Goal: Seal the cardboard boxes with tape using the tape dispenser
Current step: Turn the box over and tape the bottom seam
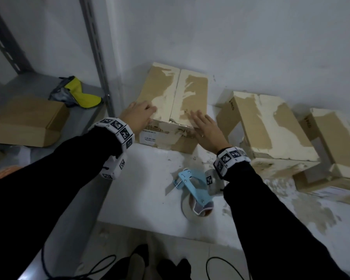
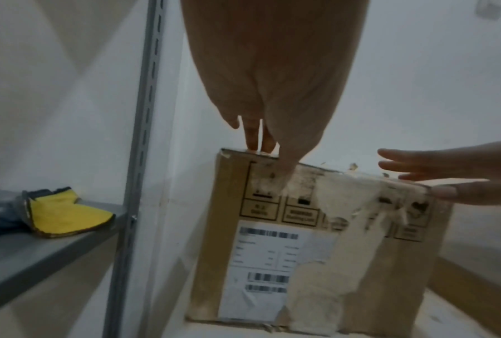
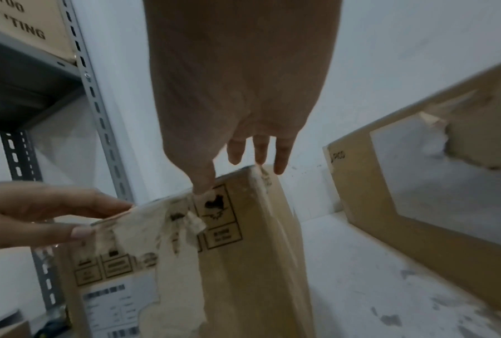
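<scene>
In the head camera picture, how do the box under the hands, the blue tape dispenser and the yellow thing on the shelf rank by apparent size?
1. Box under the hands, clearly largest.
2. Blue tape dispenser and yellow thing: they look alike, and the dispenser lies nearer the camera, so I won't rank them.

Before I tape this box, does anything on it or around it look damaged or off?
Yes. The box under both hands has its outer paper torn off in pale patches on top and front, and its label is partly ripped. The neighbouring box is peeled too.
</scene>
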